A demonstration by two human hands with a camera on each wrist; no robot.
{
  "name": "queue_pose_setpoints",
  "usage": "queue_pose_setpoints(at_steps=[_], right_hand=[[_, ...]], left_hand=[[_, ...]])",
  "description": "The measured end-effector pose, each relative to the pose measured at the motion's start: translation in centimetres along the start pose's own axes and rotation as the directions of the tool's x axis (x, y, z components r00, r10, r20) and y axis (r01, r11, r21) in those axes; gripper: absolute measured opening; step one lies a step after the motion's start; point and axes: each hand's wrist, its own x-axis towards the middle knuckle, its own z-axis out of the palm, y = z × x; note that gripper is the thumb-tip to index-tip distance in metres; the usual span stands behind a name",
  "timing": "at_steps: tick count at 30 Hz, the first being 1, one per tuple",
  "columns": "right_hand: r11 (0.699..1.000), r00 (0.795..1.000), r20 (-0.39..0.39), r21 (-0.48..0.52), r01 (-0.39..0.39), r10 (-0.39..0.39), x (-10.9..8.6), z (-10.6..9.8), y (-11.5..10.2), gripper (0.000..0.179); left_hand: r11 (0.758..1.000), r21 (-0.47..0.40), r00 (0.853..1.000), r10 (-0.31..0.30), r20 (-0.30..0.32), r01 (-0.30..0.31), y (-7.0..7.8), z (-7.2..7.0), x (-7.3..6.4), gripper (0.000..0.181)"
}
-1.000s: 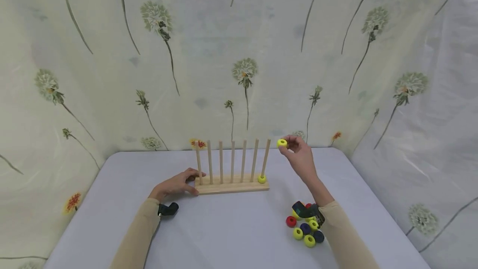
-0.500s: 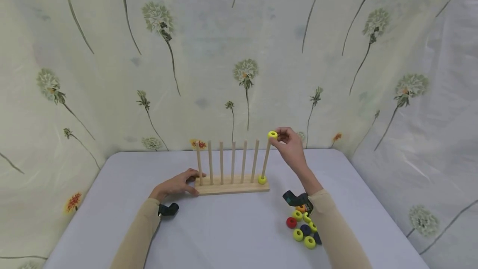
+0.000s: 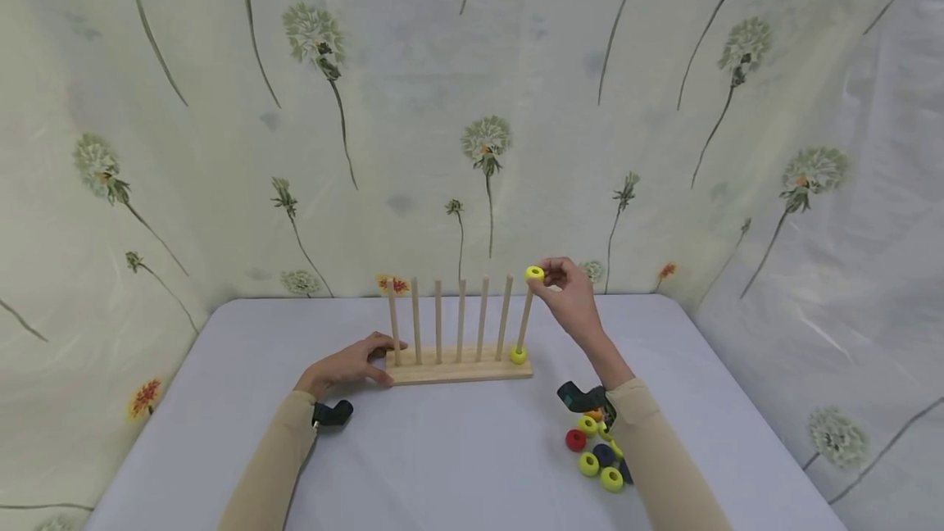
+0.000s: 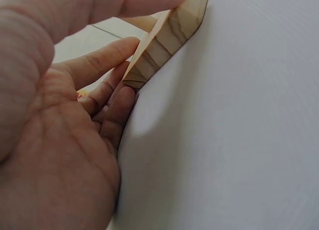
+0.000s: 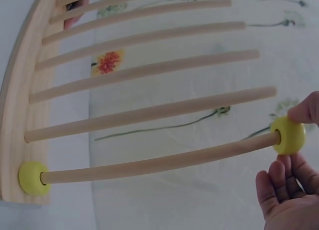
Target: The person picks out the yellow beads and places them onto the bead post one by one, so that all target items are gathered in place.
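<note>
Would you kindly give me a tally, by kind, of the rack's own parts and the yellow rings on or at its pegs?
Wooden base: 1
Wooden pegs: 7
Yellow rings: 2 (one at the foot of the end peg, the upper ring held at its tip by the right hand)
Total: 10

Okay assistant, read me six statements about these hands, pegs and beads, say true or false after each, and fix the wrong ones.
1. The right hand pinches a glossy yellow round bead at the tip of the pale wooden end peg. True.
2. The left hand touches nothing. False: it grips the end of the long wooden base.
3. A second yellow bead sits at the bottom of that peg. True.
4. The base carries four pegs. False: seven.
5. A red round bead lies on the white tabletop. True.
6. Every peg bears beads. False: six are bare.
</note>
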Motion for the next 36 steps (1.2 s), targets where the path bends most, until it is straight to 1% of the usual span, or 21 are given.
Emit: queue_pose_setpoints(at_steps=[9,15,18,24,30,36], right_hand=[[1.0,1.0,0.002,0.007,-0.008,0.008,-0.1,0.2,0.2,0.035],[0.999,0.999,0.0,0.018,-0.046,0.046,-0.1,0.2,0.4,0.043],[0.999,0.999,0.0,0.021,-0.051,0.051,0.0,0.2,0.5,0.046],[0.998,0.999,0.005,0.028,-0.054,0.054,-0.1,0.2,0.4,0.04],[0.998,0.997,0.037,0.004,-0.063,0.063,-0.3,-0.4,0.3,0.045],[0.994,0.989,0.117,0.05,-0.097,0.09,-1.3,-2.4,0.6,0.043]], left_hand=[[1.0,-0.002,1.0,0.005,0.002,-0.005,-0.2,0.0,0.1,0.065],[1.0,0.007,1.0,0.0,0.004,0.0,-0.2,0.0,0.1,0.065],[1.0,0.007,1.0,-0.002,0.001,0.002,-0.2,0.0,0.1,0.065],[1.0,0.007,1.0,-0.008,-0.006,0.008,-0.3,0.1,0.1,0.064],[1.0,0.017,1.0,-0.003,-0.005,0.004,-0.2,0.1,0.1,0.064],[1.0,0.005,1.0,-0.022,-0.014,0.022,0.0,0.0,-0.1,0.064]])
